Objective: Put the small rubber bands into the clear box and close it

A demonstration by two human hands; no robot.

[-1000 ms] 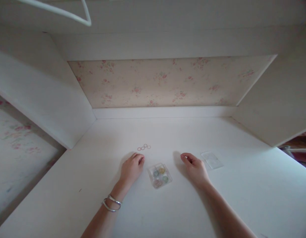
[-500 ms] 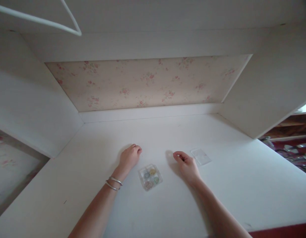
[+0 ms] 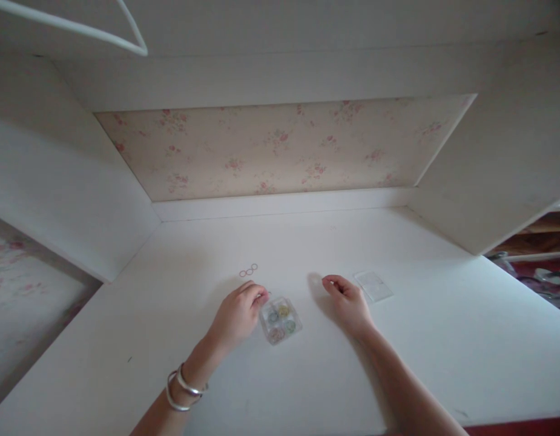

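Observation:
Three small thin reddish rings [image 3: 249, 272] lie in a slanted row on the white tabletop, just beyond my left hand [image 3: 238, 310]. The thumb and fingers of that hand are pinched, and a tiny thin ring [image 3: 269, 293] shows at their tips. Right beside those fingertips stands a clear square box [image 3: 286, 340] whose compartments hold small rings in blue-grey, yellow, reddish and green. My right hand [image 3: 350, 304] rests on the table to the right of the box, its fingers curled together; what is inside them, if anything, is hidden. A clear flat lid [image 3: 374, 286] lies beside it.
The white tabletop [image 3: 193, 248] is bounded by side panels and a low back ledge [image 3: 284, 203] under floral wallpaper. A white cable [image 3: 80, 31] hangs at the upper left. Beyond the right panel are spoon-like metal items [image 3: 550, 275] on red.
My left hand has drawn back toward me and right, to the box's left edge, uncovering the row of rings. My right hand stays in nearly the same place. The view has shifted slightly.

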